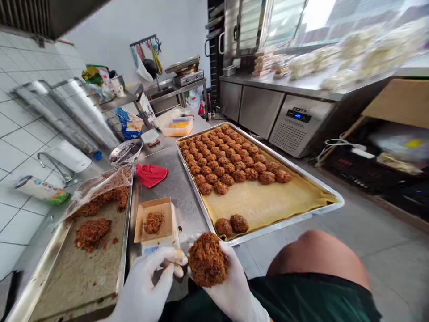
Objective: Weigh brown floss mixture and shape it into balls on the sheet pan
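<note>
Right hand [234, 281] cups brown ball [208, 260]; left hand [147, 273] half-curled, hold unclear. Shaping appears underway; next calls for placement near lined tray's [340, 200] near edge.

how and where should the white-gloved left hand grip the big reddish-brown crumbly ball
Probably with a cupped palm over its upper face, from the left: the big reddish-brown crumbly ball is rounded and coarse-surfaced, and the white-gloved right hand cradles its right and lower sides, while the top shows bare.

A: Support surface?
B: A grey stainless-steel worktable [182, 201].
A: Items resting directly on it?
B: Left: shallow rectangular metal tray [97, 273]. Centre: crumpled red cloth [151, 175], white scale with blue display [151, 249]. Right: larger tan-lined metal tray [339, 200].
</note>
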### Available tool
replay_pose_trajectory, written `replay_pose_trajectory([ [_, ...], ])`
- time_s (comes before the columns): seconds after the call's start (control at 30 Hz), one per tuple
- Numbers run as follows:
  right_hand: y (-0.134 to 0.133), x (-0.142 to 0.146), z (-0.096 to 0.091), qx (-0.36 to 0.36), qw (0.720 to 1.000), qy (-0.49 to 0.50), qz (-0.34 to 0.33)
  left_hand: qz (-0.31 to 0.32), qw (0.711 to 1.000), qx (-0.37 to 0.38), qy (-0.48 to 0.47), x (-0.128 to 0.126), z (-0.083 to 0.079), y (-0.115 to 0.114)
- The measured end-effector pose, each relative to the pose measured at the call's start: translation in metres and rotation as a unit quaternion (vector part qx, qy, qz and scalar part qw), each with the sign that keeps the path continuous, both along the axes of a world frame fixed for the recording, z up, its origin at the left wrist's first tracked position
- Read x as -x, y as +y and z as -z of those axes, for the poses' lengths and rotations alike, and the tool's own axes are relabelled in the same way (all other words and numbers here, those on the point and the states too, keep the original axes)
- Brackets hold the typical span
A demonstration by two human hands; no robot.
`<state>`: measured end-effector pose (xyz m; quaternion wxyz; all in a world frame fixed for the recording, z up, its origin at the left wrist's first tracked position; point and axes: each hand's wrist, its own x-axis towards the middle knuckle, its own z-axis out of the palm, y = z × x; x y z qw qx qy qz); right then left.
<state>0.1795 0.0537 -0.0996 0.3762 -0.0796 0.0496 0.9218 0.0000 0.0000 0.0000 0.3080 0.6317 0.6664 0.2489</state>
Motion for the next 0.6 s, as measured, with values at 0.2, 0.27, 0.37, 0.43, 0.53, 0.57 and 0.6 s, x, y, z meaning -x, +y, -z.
replay_pose_trajectory([
  [0.2, 0.001, 0.005, 0.001, 0.02, 0.999, -0.018, 0.017, -0.034, 0.947, -0.288, 0.137, -0.037, 0.021, 0.002],
  [0.27, 0.002, 0.005, 0.002, 0.05, 0.998, -0.034, 0.023, 0.028, 0.915, -0.351, 0.198, -0.051, 0.027, 0.001],
  [0.37, 0.004, 0.004, 0.003, 0.08, 0.995, -0.052, 0.013, 0.022, 0.898, -0.363, 0.249, -0.059, 0.024, -0.005],
  [0.43, 0.004, 0.002, 0.003, 0.08, 0.995, -0.059, 0.009, -0.013, 0.894, -0.375, 0.245, -0.049, 0.016, -0.01],
  [0.53, 0.004, 0.001, 0.003, 0.072, 0.996, -0.057, 0.006, -0.096, 0.898, -0.376, 0.206, -0.009, 0.004, -0.008],
  [0.57, 0.004, 0.001, 0.003, 0.071, 0.996, -0.055, 0.005, -0.148, 0.908, -0.341, 0.194, 0.008, 0.002, -0.003],
  [0.6, 0.004, 0.001, 0.003, 0.072, 0.996, -0.052, 0.004, -0.189, 0.913, -0.308, 0.191, 0.027, 0.002, 0.005],
])
